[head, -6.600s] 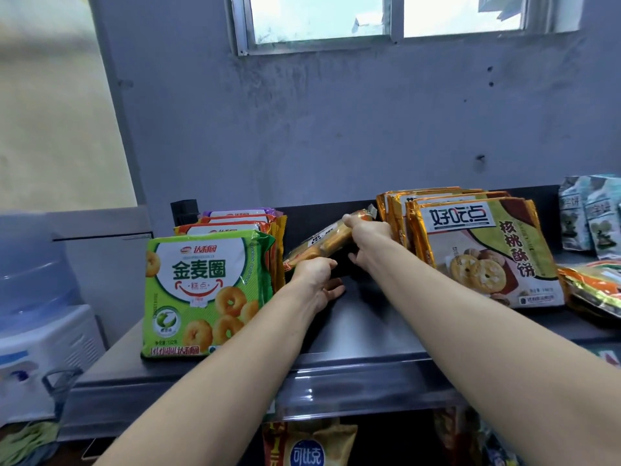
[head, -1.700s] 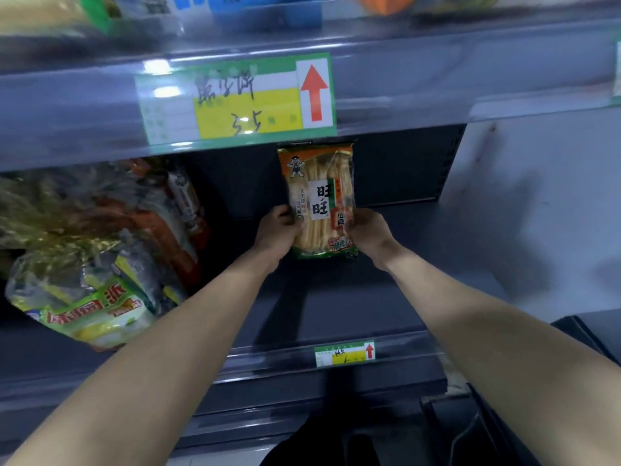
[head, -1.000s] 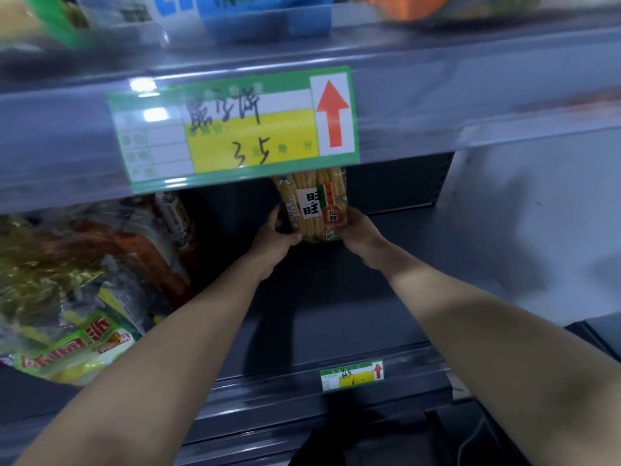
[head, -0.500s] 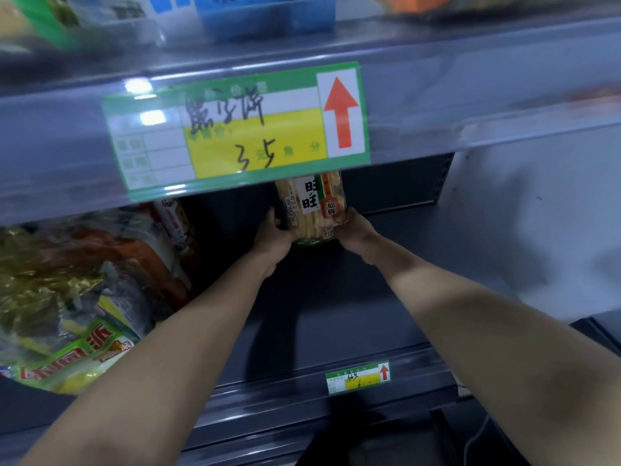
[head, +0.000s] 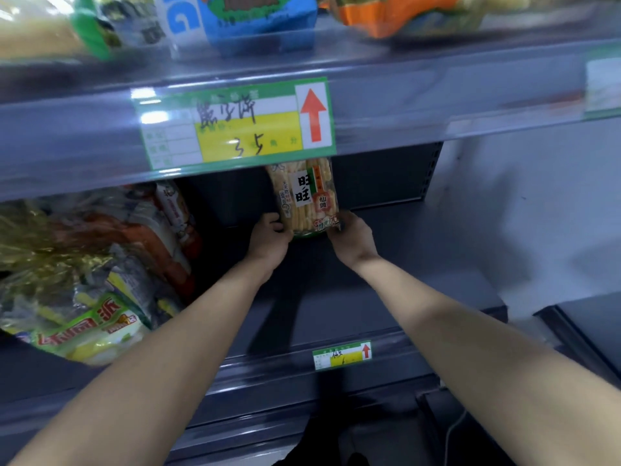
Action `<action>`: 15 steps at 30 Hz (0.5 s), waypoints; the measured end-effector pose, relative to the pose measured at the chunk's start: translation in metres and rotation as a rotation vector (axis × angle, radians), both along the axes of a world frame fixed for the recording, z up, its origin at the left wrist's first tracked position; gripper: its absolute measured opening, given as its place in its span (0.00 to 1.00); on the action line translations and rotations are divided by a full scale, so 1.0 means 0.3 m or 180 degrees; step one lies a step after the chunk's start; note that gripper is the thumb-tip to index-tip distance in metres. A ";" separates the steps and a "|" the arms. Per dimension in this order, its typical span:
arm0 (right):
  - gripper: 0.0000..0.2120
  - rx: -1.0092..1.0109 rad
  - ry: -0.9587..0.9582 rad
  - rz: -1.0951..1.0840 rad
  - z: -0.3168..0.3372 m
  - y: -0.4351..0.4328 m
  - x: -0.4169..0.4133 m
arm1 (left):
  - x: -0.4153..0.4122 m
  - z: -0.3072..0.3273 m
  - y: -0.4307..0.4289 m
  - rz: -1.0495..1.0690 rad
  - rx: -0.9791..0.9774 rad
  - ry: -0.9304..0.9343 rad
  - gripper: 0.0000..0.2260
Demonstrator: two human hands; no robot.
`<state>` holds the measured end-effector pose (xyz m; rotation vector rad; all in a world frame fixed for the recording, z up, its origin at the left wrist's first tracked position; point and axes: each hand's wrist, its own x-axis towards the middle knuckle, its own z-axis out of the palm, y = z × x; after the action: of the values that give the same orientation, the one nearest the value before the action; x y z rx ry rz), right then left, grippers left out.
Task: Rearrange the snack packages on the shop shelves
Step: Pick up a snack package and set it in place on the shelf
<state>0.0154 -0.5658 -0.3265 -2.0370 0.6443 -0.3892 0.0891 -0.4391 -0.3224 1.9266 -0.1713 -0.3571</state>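
Observation:
A clear rice cracker pack with a white label stands upright at the back of the dark grey middle shelf. Its top is hidden behind the upper shelf's front rail. My left hand grips its lower left corner and my right hand grips its lower right corner. Both arms reach deep into the shelf.
A heap of snack bags fills the shelf's left side, a green and yellow one in front. A large price tag with a red arrow hangs on the upper rail, with bags above. A small tag marks the lower rail.
Earlier the pack was lifted from a top shelf between biscuit boxes. In the last second both hands have held it upright at the back of the middle shelf, barely shifting.

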 end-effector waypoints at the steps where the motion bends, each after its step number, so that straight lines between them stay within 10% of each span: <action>1: 0.14 0.0018 0.0003 -0.0021 0.013 0.014 -0.022 | -0.027 0.012 0.007 -0.0044 -0.0006 -0.0022 0.20; 15: 0.07 0.0093 -0.0772 0.0306 0.297 0.185 -0.433 | -0.517 0.320 0.143 -0.0172 -0.0467 -0.0352 0.09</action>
<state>-0.1144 -0.5103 -0.2374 -1.9457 0.4001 -0.5563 -0.0661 -0.3962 -0.2262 1.7999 -0.3145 -0.2665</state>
